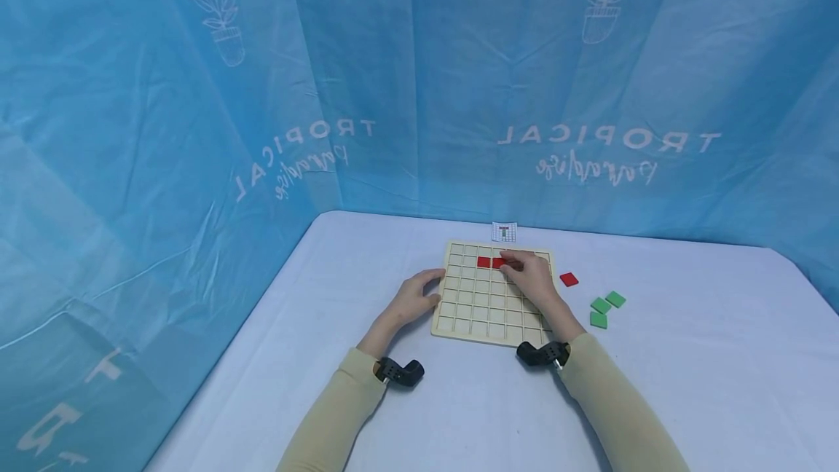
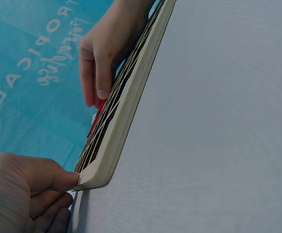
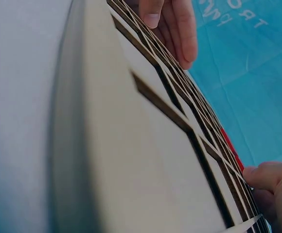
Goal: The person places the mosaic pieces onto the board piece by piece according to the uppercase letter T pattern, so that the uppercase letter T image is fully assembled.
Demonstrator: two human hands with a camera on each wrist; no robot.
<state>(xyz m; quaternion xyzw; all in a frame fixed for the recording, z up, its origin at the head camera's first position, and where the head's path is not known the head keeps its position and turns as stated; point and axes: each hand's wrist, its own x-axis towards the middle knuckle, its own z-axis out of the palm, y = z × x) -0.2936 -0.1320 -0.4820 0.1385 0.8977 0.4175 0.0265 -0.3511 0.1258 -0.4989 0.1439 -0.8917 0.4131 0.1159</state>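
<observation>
- Head view shows you a square pale wooden grid board lying flat on the white-covered desk, with both hands on it.
- Your left hand rests at the board's left edge; its grip is a light one, the thumb tip pressed to the corner as the left wrist view shows, fingers curled loosely beside it, so it steadies rather than clamps.
- Your right hand reaches across the board's upper rows, its fingertips pressing down on a flat red square tile. The fingers look fairly straight, so I judge this grip a press and not a pinch.
- A second red tile sits in the cell just to the left, touching the first.
- Judged from their look, the tiles are thin, stiff and light, probably smooth, so they may slide under a fingertip. Take one by two opposite edges, or push it flat into its cell.
- The board looks rigid and light enough to shift; holding its rim is the sound place.
- Count: three red tiles in all, two in the board and one loose red tile on the desk to the right.
- Three flat green square tiles lie close together beyond it.
- One small printed pattern card stands behind the board.
</observation>
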